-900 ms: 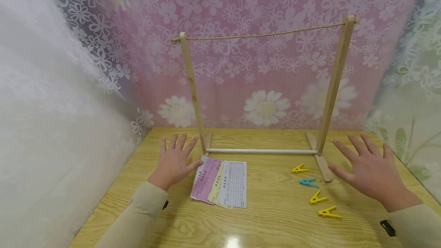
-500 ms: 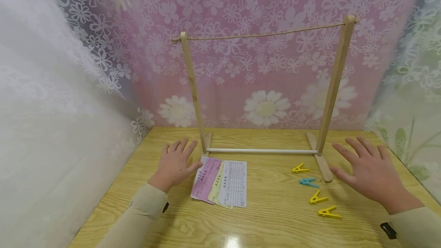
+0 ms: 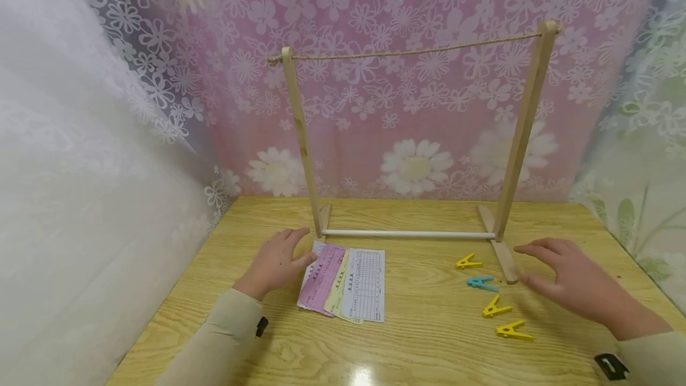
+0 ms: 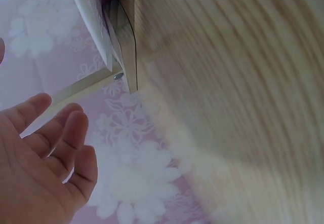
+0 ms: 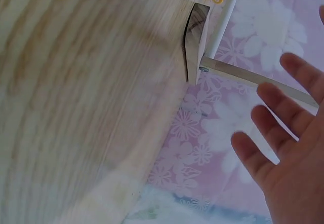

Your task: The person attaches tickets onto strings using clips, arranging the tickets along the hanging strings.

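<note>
My left hand (image 3: 276, 264) hovers over the table, holding nothing, its fingers loosely bent. Its thumb lies close by the left edge of several fanned paper slips: a pink one (image 3: 323, 282), a yellow one (image 3: 336, 299) and white ones, the front a printed white form (image 3: 367, 285). On the right, my right hand (image 3: 579, 282) is also in the air with nothing in it, beside the wooden stand's right foot (image 3: 505, 261). Left of that hand lie small plastic clothespins in a column: a yellow clothespin (image 3: 469, 262), a blue clothespin (image 3: 482, 283) and more yellow ones (image 3: 513, 331).
Behind the papers stands a wooden frame with two posts, a left post (image 3: 302, 148) and a right post (image 3: 524, 136). A twine line (image 3: 418, 51) joins their tops, and a white rod (image 3: 407, 234) their bases. Floral curtains (image 3: 412, 106) enclose the wood-grain table (image 3: 429, 350).
Both hands have lowered, and their fingers, spread and raised before, are now more bent and closer together. The papers, clothespins and stand stay where they were.
</note>
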The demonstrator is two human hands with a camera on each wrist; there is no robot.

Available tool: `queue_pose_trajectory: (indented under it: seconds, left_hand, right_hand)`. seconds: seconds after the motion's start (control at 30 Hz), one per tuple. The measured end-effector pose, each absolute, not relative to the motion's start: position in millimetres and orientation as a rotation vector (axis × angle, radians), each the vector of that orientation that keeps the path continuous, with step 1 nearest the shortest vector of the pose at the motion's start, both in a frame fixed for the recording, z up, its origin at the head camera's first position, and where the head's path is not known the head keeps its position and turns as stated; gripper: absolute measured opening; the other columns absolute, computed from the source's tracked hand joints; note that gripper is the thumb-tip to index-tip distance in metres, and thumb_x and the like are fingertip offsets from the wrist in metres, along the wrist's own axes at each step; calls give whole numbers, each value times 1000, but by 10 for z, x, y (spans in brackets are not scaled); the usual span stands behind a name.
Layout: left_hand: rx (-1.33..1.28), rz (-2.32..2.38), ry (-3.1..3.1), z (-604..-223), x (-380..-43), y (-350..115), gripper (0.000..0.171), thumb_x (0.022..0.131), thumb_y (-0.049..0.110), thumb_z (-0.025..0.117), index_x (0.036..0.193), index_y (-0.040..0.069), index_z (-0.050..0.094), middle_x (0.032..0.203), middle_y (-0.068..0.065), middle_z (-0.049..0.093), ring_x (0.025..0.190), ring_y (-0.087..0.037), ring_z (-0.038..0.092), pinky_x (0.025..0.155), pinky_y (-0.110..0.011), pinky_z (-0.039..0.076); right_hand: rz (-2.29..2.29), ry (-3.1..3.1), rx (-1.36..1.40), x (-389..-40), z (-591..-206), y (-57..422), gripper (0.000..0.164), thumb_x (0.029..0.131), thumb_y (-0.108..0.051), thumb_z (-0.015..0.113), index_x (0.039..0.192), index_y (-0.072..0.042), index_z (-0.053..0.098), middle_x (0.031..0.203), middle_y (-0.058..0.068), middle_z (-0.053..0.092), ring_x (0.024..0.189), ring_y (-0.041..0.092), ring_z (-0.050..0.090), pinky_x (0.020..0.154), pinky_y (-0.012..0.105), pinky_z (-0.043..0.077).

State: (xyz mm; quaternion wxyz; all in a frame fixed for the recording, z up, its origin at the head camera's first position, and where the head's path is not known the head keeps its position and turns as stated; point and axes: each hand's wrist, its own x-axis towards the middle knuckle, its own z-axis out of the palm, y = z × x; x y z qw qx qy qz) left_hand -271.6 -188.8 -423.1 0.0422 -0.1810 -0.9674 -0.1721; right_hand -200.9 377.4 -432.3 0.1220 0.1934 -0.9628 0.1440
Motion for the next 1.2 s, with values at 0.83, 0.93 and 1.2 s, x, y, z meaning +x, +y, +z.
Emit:
queue_pose_trajectory:
  seconds: [0.83,0.93,1.2]
  left_hand:
    - [-325,-1190,-3092,-4444,-3011,-1905,46,97,31,69,138,13,58,111,-5,59,88,-21,57,73,-37,49]
    - [-309,-1204,-3115,-4470,-3032,-1899,46,96,30,70,137,12,58,110,-6,59,87,-21,57,72,-36,49]
    - [-294,-1167,-3174,-4537,-3108,-1904,39,93,29,73,125,10,61,105,-6,61,83,-21,59,70,-36,50]
  right_hand:
    - [1115,-3022,1095,-1863,-4600,3850,25,97,-18,71,120,-17,62,102,-5,61,80,8,52,63,26,42]
    - [1167,-3030,1123,-1856,-4613,3853,25,97,-16,71,120,-16,61,107,-5,62,85,8,54,66,26,46]
    - [1189,-2993,1226,-1849,-4680,3850,30,94,-13,74,121,-19,63,106,-8,56,78,8,48,61,25,39]
